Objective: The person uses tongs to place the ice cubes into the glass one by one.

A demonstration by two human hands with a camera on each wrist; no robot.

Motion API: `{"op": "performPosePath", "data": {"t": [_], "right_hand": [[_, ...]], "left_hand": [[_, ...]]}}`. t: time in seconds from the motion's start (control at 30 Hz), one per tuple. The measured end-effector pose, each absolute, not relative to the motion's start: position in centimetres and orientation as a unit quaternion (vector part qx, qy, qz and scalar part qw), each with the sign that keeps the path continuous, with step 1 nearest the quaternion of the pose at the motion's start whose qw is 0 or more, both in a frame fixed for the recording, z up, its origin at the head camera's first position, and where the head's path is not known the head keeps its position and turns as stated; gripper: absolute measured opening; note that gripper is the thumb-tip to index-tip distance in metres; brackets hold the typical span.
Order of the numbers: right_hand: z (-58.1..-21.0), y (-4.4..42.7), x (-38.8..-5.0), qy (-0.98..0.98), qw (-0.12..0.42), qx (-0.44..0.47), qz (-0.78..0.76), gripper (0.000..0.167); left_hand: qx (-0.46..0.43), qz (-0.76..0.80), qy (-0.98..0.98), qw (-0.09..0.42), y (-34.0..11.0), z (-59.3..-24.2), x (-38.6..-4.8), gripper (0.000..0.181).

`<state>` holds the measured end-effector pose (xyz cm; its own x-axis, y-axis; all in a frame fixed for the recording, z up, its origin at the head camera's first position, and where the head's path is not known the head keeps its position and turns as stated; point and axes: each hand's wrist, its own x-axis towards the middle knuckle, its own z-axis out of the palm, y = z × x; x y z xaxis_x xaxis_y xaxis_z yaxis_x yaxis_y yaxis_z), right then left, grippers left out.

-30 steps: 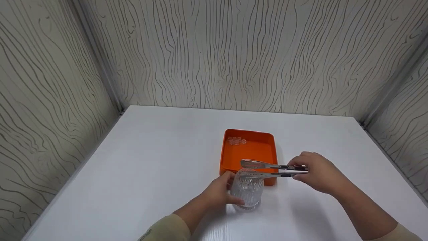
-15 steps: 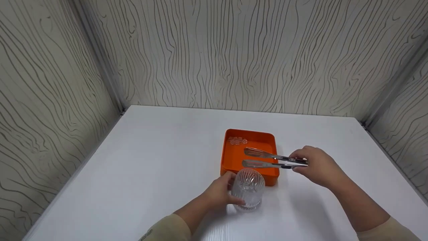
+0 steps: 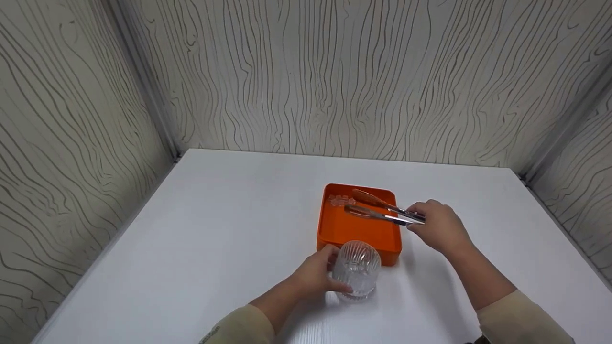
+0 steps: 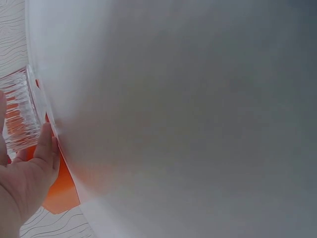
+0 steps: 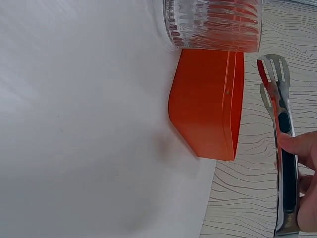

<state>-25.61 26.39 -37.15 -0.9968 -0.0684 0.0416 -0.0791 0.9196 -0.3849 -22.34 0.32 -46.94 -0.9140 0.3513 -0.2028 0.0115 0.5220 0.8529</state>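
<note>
On the near side of the orange tray (image 3: 359, 230), the left hand (image 3: 313, 273) curved round a ribbed glass (image 3: 358, 272), thumb and fingers clamped on it. Raised right of the tray, the right hand (image 3: 440, 226) pinched tongs (image 3: 391, 219), their parted tips above it; clear cubes (image 3: 340, 200) lay in its far left corner.

Directly on the white table (image 3: 229, 215), near its middle: an orange box (image 3: 354, 233), open-topped, with rounded corners and flat on its base. Also on the table, just on the near side of the box: a clear ribbed glass (image 3: 358, 271), upright, mouth up, overlapping the box's near wall in the head view; touching it or not, impossible to tell. Smooth and slightly glossy on top, finely streaked toward the front, softly shadowed right of the glass, faintly orange with reflection beside the box.
</note>
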Motion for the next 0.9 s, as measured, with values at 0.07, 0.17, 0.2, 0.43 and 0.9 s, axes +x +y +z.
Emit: {"op": "performPosePath", "data": {"t": [0.07, 0.17, 0.2, 0.43, 0.9], "right_hand": [[-37.4, 25.9, -26.0, -0.982, 0.020, 0.031, 0.187, 0.025], [-37.8, 25.3, -26.6, -0.984, 0.020, 0.018, 0.176, 0.025], [-38.0, 25.1, -26.8, -0.984, 0.018, 0.012, 0.175, 0.025], [-38.8, 24.1, -28.2, -0.985, 0.017, -0.016, 0.168, 0.027], [-40.5, 23.0, -29.5, -0.989, 0.034, -0.038, 0.138, 0.026]], "left_hand": [[0.109, 0.475, 0.855, 0.176, 0.3, -46.9, -22.3, 0.062], [0.112, 0.473, 0.856, 0.174, 0.2, -46.9, -22.3, 0.062], [0.112, 0.473, 0.856, 0.174, 0.2, -46.9, -22.3, 0.062], [0.119, 0.472, 0.857, 0.171, 0.1, -47.0, -22.3, 0.062], [0.118, 0.465, 0.861, 0.168, 0.3, -46.9, -22.3, 0.063]]}}
